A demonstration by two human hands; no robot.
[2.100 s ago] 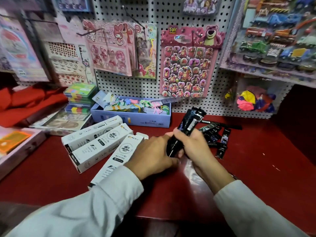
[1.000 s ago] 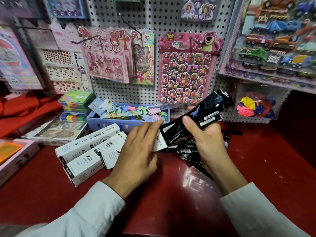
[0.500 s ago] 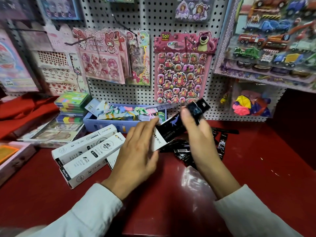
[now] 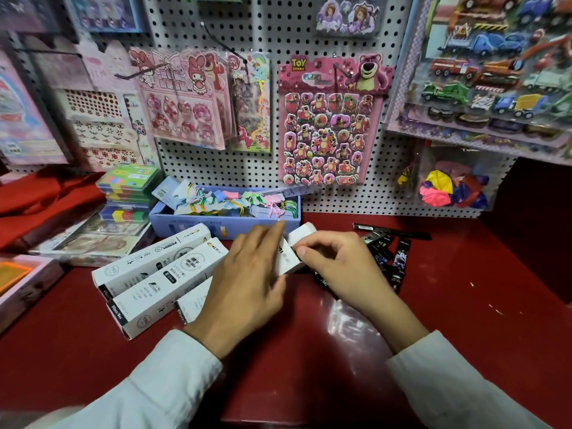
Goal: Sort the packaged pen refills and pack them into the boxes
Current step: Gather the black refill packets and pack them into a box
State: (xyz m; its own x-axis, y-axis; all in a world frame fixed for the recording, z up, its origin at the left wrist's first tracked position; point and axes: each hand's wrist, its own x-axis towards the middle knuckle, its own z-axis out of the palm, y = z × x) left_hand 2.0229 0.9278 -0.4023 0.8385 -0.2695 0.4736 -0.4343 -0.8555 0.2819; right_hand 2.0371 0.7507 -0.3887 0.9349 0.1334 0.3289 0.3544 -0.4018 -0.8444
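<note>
Three long white boxes lie side by side on the red table. My left hand (image 4: 244, 283) lies flat over the nearest white box (image 4: 289, 258), fingers straight along its top. At that box's far end my right hand (image 4: 337, 267) curls its fingers and thumb on the end flap. The other two boxes (image 4: 148, 258) (image 4: 167, 286) lie closed to the left. Several black packaged pen refills (image 4: 393, 255) are scattered on the table just right of my right hand. No refill pack shows in either hand.
A blue tray (image 4: 223, 226) of colourful items stands behind the boxes against the pegboard (image 4: 247, 32). Stacked sticker packs (image 4: 130, 187) and flat packets are at the left, with a pink box (image 4: 28, 286) at the left edge. A bag of balloons (image 4: 448, 187) hangs at the right.
My right hand held a bundle of black refill packs at the box's mouth; the bundle is now out of sight and that hand grips the box's end flap. My left hand stayed on the box.
</note>
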